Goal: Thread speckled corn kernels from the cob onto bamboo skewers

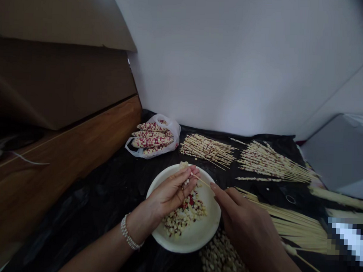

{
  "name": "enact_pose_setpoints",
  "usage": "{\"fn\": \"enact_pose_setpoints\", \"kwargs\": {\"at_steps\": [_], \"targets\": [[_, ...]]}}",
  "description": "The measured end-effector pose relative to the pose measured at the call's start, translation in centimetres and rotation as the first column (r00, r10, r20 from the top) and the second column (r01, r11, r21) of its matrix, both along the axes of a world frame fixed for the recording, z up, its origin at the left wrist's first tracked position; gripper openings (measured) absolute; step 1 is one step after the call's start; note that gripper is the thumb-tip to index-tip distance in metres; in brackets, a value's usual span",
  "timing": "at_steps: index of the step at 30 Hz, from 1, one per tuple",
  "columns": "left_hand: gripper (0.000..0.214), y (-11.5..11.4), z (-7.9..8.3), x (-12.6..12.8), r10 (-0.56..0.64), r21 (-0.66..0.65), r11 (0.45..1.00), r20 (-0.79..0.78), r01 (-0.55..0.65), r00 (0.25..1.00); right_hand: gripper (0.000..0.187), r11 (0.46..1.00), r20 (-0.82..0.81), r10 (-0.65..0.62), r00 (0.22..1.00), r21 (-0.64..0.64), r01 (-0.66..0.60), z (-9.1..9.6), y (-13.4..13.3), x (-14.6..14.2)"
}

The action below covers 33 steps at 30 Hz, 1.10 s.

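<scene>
My left hand (170, 193) hovers over a white plate (196, 235) of loose white and red corn kernels (183, 217), its fingers pinched on a kernel at the tip of a thin wooden skewer (201, 180). A few kernels sit threaded at the skewer's far end (183, 165). My right hand (244, 223) is closed on the skewer's other end, just right of the plate. A beaded bracelet is on my left wrist.
A plastic bag of red-and-white corn cobs (153, 139) lies at the back left. Two heaps of filled skewers (207, 149) (270, 163) lie behind the plate. Bare skewers (297, 227) lie at right, loose kernels (221, 260) in front. Wooden furniture and cardboard stand left.
</scene>
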<state>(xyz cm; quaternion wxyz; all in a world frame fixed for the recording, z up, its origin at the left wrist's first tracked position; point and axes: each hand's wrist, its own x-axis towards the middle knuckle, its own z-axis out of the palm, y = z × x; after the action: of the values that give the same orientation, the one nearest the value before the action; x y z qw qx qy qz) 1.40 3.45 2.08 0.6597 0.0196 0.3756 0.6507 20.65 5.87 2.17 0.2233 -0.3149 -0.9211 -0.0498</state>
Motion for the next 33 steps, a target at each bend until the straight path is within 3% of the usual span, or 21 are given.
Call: {"fn": "enact_pose_setpoints", "kwargs": {"at_steps": [15,21,33], "targets": [[0.011,-0.38,0.41,0.48,-0.094,-0.055,0.994,-0.034,0.092,0.995,0.041,0.998,0.021,-0.02,1.0,0.061,0.019,0.05,-0.07,-0.07],[0.017,-0.34,0.04,0.49,-0.029,-0.028,0.999,0.002,0.029,1.0,0.039,0.998,-0.004,0.019,1.0,0.06,-0.019,0.18,-0.33,-0.28],[0.015,-0.36,-0.09,0.42,-0.057,-0.01,0.998,0.041,0.057,0.998,0.039,0.998,0.032,-0.024,0.999,0.053,0.022,-0.07,-0.28,-0.25]]}}
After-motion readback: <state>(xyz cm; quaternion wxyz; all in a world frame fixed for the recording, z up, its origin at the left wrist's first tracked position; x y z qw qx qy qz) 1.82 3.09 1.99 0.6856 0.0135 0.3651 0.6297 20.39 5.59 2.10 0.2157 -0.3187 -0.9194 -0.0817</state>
